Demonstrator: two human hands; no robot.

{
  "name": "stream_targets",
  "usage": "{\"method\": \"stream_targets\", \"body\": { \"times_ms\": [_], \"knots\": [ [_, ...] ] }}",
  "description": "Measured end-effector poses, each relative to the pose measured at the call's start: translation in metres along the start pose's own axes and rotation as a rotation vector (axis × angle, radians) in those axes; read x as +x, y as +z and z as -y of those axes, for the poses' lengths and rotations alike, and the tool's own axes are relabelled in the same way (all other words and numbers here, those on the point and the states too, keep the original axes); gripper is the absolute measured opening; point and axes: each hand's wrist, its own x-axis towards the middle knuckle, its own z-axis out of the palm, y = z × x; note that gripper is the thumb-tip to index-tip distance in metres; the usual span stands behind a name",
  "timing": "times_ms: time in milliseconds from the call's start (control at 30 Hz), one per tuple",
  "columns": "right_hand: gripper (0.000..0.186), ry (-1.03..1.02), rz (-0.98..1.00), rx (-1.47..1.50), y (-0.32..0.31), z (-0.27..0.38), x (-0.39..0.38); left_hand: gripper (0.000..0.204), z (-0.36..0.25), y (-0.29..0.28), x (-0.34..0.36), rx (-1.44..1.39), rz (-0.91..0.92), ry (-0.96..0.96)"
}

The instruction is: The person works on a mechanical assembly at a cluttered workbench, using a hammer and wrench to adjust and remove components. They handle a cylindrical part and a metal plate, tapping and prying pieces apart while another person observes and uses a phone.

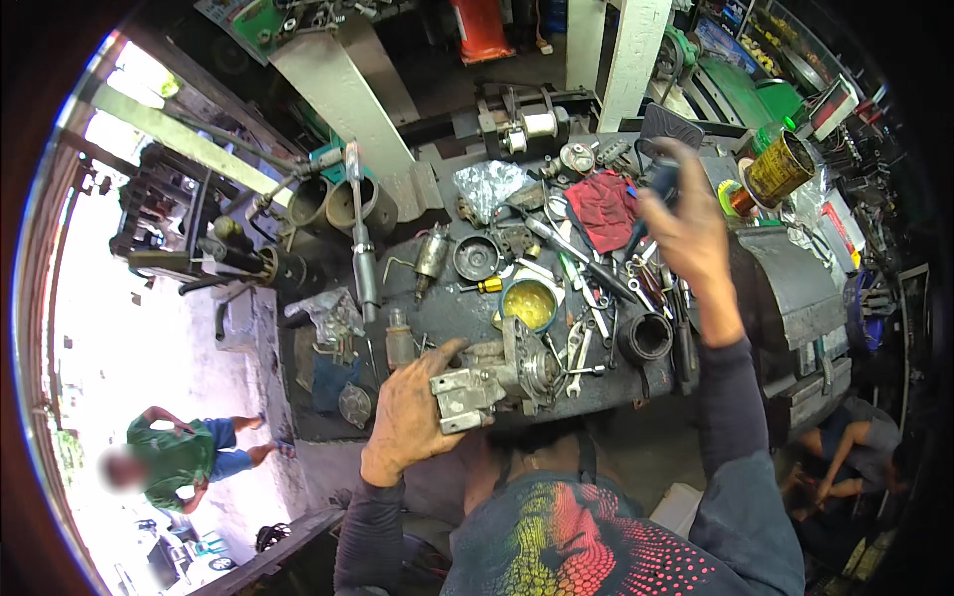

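Note:
At the near edge of the workbench (417, 328), my left hand (409, 412) is closed around one side of a grey cast-metal housing (465, 397). Its round end points right, beside several wrenches (575, 356). Just behind the housing is a round tub of yellowish grease (529, 304). My right hand (689, 226) is raised over the right part of the bench, next to a red cloth (601, 211). A dark blue object (663, 180) shows between its thumb and fingers; blur hides what kind it is.
A black ring-shaped part (648, 338) and a small metal cylinder (431, 260) lie on the bench. Upright at the right stands a yellow can (778, 171). One person (174, 457) is outside at the left; another (853, 447) crouches at the lower right.

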Motion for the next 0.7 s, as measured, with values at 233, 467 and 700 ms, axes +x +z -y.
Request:
{"method": "stream_targets", "body": {
  "times_ms": [233, 467, 700],
  "knots": [
    [0.043, 0.538, -0.099, 1.088, -0.022, 0.098, -0.128, 0.065, 0.028, 0.012, 0.0, 0.007, -0.062, 0.145],
    [0.039, 0.631, -0.201, 1.086, -0.007, 0.108, -0.15, 0.061, 0.035, 0.011, 0.001, -0.029, -0.028, 0.144],
    [0.04, 0.647, -0.186, 1.096, 0.004, 0.117, -0.154, 0.056, 0.035, 0.01, 0.002, -0.065, -0.042, 0.157]
  ]
}}
